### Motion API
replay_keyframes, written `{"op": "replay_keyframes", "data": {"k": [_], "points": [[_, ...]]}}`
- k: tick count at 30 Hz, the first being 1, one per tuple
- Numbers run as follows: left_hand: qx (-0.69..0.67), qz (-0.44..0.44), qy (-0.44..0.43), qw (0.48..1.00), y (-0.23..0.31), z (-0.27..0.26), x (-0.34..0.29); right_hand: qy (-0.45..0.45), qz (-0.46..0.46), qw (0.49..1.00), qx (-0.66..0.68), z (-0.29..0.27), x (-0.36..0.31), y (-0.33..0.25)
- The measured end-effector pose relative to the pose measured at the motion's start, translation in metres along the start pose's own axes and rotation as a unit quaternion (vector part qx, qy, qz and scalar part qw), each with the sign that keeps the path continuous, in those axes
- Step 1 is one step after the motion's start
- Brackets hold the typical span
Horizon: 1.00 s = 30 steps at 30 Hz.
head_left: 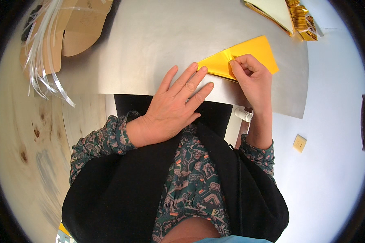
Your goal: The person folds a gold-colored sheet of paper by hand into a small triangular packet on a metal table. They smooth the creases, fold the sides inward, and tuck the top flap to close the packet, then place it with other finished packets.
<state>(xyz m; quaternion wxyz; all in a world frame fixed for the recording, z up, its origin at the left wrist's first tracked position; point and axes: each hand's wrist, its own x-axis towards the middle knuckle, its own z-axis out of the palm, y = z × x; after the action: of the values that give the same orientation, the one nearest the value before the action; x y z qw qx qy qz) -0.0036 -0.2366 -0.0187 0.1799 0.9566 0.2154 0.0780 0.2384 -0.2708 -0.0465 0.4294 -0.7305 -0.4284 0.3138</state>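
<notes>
A yellow stack (pixel 263 52) slants rightward, along the near edge of the bench (pixel 146 44); right hand (pixel 253 80) pinches its middle, open left hand (pixel 169 104) touches its left tip.

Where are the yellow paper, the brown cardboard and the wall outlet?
Yellow paper (pixel 256 48): head view, on its flat top face.
Brown cardboard (pixel 84 34): head view, on its broad right-hand panel.
Wall outlet (pixel 299 143): head view, on its faceplate.

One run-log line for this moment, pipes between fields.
left hand open, fingertips at left corner of yellow sheets | right hand pinching them | metal table: cardboard, white strips far left; gold bundle far right
</notes>
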Motion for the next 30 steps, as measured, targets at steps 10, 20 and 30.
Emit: {"op": "replay_keyframes", "data": {"k": [10,20,30], "points": [[0.002,-0.001,-0.003,1.0,-0.001,-0.0012,-0.0031,0.002,0.018,1.0,-0.026,0.0013,0.0004,-0.0043],[0.009,-0.002,-0.011,1.0,-0.0001,-0.0018,-0.0039,0.004,0.011,0.999,-0.037,0.0017,0.0,-0.0004],[0.008,-0.002,-0.01,1.0,0.0013,-0.0035,-0.0042,0.004,0.005,0.999,-0.053,0.001,-0.0002,-0.0033]]}}
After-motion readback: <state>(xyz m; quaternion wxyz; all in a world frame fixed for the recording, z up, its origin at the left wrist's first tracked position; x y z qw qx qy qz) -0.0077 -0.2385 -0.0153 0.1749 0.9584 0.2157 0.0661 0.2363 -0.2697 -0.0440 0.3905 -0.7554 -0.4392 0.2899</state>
